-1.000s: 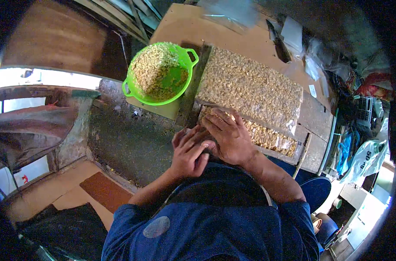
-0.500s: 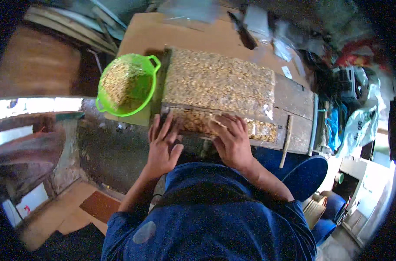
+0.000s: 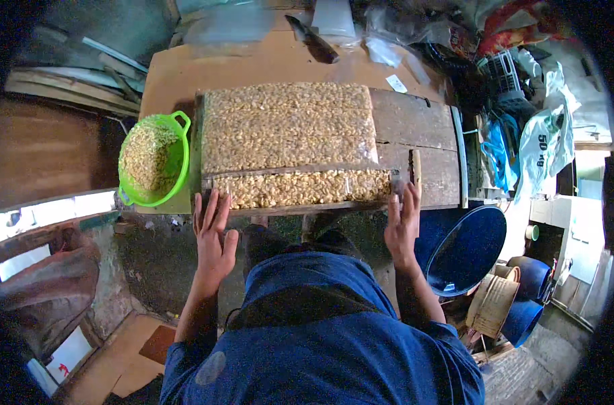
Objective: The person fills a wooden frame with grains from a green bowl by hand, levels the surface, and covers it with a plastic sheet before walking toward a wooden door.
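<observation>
A long, flat clear plastic pack of pale yellow beans (image 3: 307, 189) lies along the near edge of the wooden board. At its left end is my left hand (image 3: 214, 239), fingers stretched and fingertips at the corner of the pack. My right hand (image 3: 404, 226) is open at the other end, its fingers pointing away from me beside the plastic end. Neither hand holds anything. Directly behind lie several similar bean packs (image 3: 286, 128), side by side in a flat block. A thin wooden stick (image 3: 417, 169) rests on the board just beyond my right fingertips.
A green plastic basin (image 3: 185, 158) with loose beans stands left of the packs. A dark knife (image 3: 313, 42) and plastic sheets (image 3: 334, 17) lie at the table's far side. Below the board's right end stands a large blue tub (image 3: 469, 250). A white sack (image 3: 550, 135) hangs at right.
My right hand has moved right, from the middle of the near pack to its right end. My left hand stays by the left end. The view has shifted, so the table appears further left.
</observation>
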Action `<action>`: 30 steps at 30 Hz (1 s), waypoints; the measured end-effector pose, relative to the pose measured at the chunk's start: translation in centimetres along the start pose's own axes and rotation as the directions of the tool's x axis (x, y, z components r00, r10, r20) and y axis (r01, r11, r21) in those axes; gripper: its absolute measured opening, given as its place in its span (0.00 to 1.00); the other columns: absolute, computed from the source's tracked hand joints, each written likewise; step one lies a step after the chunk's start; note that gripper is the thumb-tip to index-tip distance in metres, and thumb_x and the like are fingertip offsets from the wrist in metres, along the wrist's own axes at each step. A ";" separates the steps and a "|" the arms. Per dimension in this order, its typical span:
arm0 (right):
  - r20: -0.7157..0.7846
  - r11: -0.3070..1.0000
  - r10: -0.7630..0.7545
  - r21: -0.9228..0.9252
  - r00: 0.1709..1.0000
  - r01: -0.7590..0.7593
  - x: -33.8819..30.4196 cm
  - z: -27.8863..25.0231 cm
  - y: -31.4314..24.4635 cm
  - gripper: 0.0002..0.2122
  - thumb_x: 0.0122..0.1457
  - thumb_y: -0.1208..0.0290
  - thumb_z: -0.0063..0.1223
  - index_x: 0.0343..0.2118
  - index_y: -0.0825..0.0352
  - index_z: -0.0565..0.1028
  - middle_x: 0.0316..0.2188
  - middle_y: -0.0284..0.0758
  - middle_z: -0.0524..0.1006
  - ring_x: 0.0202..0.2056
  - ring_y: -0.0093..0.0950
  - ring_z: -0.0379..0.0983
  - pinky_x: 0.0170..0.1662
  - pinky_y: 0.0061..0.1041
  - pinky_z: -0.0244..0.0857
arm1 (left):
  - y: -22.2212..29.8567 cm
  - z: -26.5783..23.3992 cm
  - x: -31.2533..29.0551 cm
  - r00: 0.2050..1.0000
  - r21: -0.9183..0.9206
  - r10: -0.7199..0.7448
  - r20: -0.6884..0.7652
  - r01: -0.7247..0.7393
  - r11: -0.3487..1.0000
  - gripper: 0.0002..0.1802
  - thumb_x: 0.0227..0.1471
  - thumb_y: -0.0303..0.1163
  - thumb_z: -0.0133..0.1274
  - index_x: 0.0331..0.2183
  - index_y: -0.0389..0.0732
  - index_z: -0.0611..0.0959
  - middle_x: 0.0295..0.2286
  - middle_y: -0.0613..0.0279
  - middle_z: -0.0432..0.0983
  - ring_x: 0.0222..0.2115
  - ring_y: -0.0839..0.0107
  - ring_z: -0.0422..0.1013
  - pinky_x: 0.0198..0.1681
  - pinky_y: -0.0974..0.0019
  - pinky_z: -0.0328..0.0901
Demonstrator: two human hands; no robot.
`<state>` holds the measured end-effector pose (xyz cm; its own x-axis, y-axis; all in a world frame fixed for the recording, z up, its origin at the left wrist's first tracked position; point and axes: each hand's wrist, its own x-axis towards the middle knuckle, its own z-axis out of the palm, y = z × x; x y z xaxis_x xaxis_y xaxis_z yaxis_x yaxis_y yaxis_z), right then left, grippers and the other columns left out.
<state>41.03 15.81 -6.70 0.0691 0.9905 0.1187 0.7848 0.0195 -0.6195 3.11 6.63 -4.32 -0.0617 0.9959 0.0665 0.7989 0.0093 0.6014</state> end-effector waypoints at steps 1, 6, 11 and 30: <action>0.015 1.000 -0.008 -0.011 1.000 0.009 -0.1 0.0 -0.8 0.20 0.66 0.64 0.47 0.57 0.70 0.67 0.58 0.53 0.64 0.60 0.48 0.59 0.63 0.40 0.53 | -0.1 0.1 0.0 1.000 0.004 0.001 0.002 -0.001 1.000 0.32 0.63 0.51 0.38 0.61 0.43 0.69 0.64 0.54 0.54 0.66 0.42 0.41 0.67 0.44 0.37; 0.107 0.996 -0.085 -0.002 0.991 0.085 -0.6 0.6 -1.7 0.23 0.66 0.61 0.46 0.60 0.67 0.65 0.62 0.49 0.62 0.65 0.48 0.53 0.67 0.45 0.43 | 0.0 0.1 0.1 1.000 0.016 0.013 0.002 -0.013 1.000 0.32 0.62 0.49 0.40 0.62 0.43 0.68 0.64 0.55 0.54 0.66 0.42 0.41 0.67 0.44 0.37; 0.220 0.972 -0.117 -0.177 0.968 0.158 -0.9 0.4 -2.7 0.27 0.66 0.57 0.43 0.64 0.67 0.61 0.65 0.48 0.58 0.67 0.48 0.48 0.68 0.47 0.37 | -0.2 0.2 -0.1 0.999 0.039 0.033 0.008 -0.033 0.999 0.31 0.62 0.47 0.41 0.62 0.43 0.67 0.65 0.56 0.54 0.67 0.43 0.41 0.67 0.45 0.37; 0.082 0.991 -0.095 -0.085 0.992 0.102 0.3 -1.0 -2.2 0.14 0.59 0.69 0.55 0.47 0.66 0.75 0.43 0.40 0.76 0.45 0.41 0.69 0.49 0.38 0.60 | 0.2 -0.3 0.3 0.999 0.051 0.023 0.045 -0.026 0.998 0.32 0.62 0.48 0.41 0.62 0.42 0.66 0.65 0.55 0.54 0.66 0.43 0.42 0.67 0.44 0.37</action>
<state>39.93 15.95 -4.55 -0.0563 0.9920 0.1126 0.8373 0.1084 -0.5359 3.08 6.94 -3.96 -0.0161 0.9989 0.0449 0.8297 -0.0117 0.5581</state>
